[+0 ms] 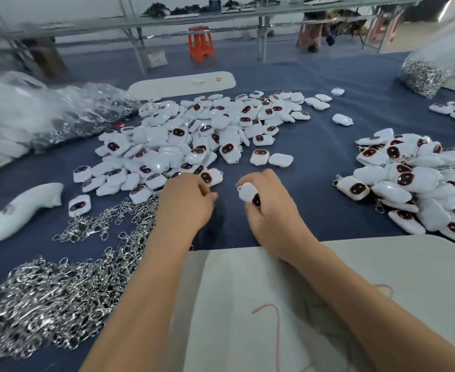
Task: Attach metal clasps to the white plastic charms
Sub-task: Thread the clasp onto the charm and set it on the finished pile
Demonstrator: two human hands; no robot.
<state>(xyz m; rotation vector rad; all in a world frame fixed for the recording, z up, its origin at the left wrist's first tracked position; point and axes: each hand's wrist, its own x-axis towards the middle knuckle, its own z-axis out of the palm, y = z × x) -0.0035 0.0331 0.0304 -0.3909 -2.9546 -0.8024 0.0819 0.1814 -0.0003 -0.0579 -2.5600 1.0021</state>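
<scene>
- The right hand point(270, 210) grips a single white charm point(249, 194), fingers curled round it, its dark red-rimmed face turned down toward the wrist; it is held just above the blue cloth point(314, 108) that covers the table
- The left hand point(186, 204) hovers just beside the right, fingers curled with the tips drawn together; whether they pinch a clasp cannot be told, since anything there is too small and blurred to make out
- A big heap of loose charms point(194, 135) lies beyond both hands, some face up, some face down; its near edge almost meets the left knuckles
- A second charm heap point(414, 181) sits to the right, well apart from the hands; bits of metal show at several of its pieces
- Silver metal clasps point(54, 291) spread in a tangled pile at the left, under and beside the left forearm
- A clear bag of clasps point(422, 73) stands at the far right; a crumpled plastic bag point(46, 114) lies at the far left
- A white handheld tool point(19, 210) rests near the left edge; a pale board point(381, 264) lies under the right forearm; an orange stool point(200, 44) stands beyond the table
</scene>
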